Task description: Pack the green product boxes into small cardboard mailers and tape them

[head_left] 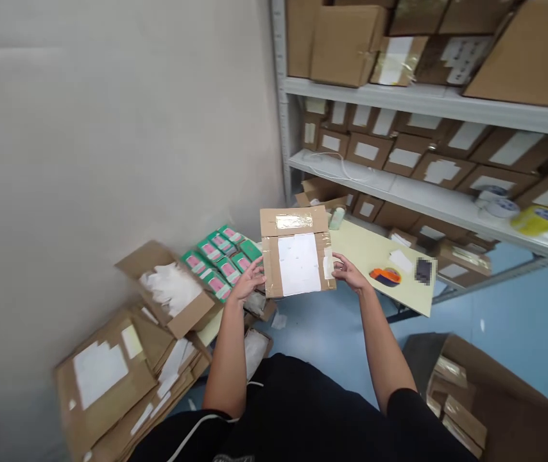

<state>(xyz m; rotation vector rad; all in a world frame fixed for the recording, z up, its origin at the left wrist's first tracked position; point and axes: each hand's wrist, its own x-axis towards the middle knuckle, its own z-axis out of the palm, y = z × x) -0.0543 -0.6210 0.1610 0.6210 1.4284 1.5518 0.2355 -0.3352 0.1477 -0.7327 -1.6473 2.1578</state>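
Note:
A cardboard box (274,276) with a white paper label and clear tape strips is held up in front of me. My left hand (249,280) grips its left edge, fingers behind and thumb along the side. On the opposite edge my right hand (348,273) is closed the same way. Behind my left hand lie several green packages with pink panels (223,253) in rows. Beyond my right hand a pale yellow table (365,240) carries an orange tape dispenser (385,276) and a dark blurred object (425,271).
An open carton with white paper (201,314) and stacked flattened cardboard (110,378) stand at left. Metal shelving (423,96) with labelled boxes rises at right, with tape rolls (536,220) on one shelf. A large open carton (509,385) holding small boxes is at lower right.

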